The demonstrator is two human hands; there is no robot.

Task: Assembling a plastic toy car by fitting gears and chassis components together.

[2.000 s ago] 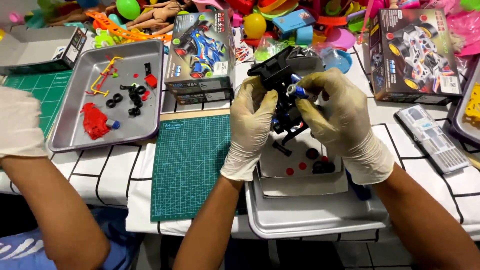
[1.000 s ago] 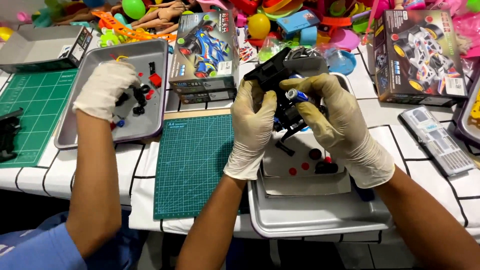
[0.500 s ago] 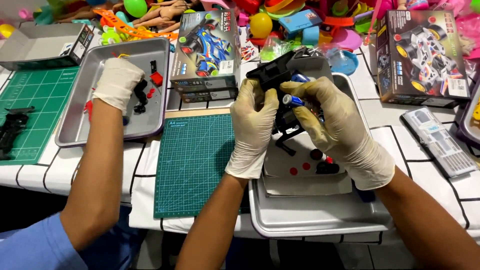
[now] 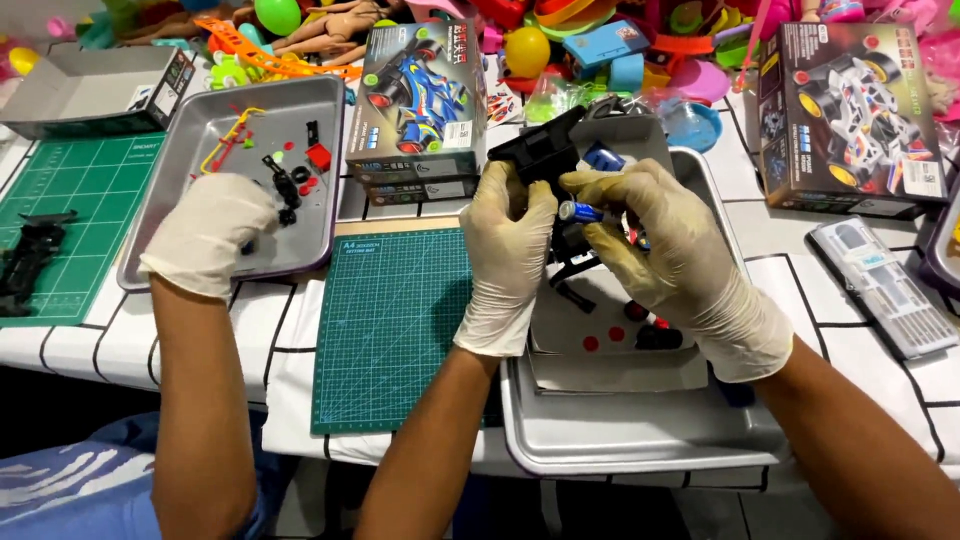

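Note:
Both my hands wear pale gloves and meet above a metal tray [image 4: 620, 440]. My left hand [image 4: 508, 245] grips a black toy car chassis [image 4: 540, 155] from the left. My right hand [image 4: 665, 250] holds the chassis from the right and pinches a small blue battery [image 4: 580, 211] against it. Under them, small red and black parts [image 4: 640, 330] lie on a grey card in the tray. A co-worker's gloved hand [image 4: 210, 235] reaches into another metal tray [image 4: 330, 120] at the left, among red and black parts.
A green cutting mat [image 4: 390, 320] lies left of my tray. Toy car boxes stand behind [image 4: 420, 100] and at the right [image 4: 850, 110]. A second green mat [image 4: 70, 200] holds a black chassis [image 4: 25, 260]. Colourful toys crowd the back. A flat screwdriver case [image 4: 885, 285] lies right.
The co-worker's hand came in from the left edge, reached into the left tray and now draws toward its near edge. My hands have stayed on the chassis and battery.

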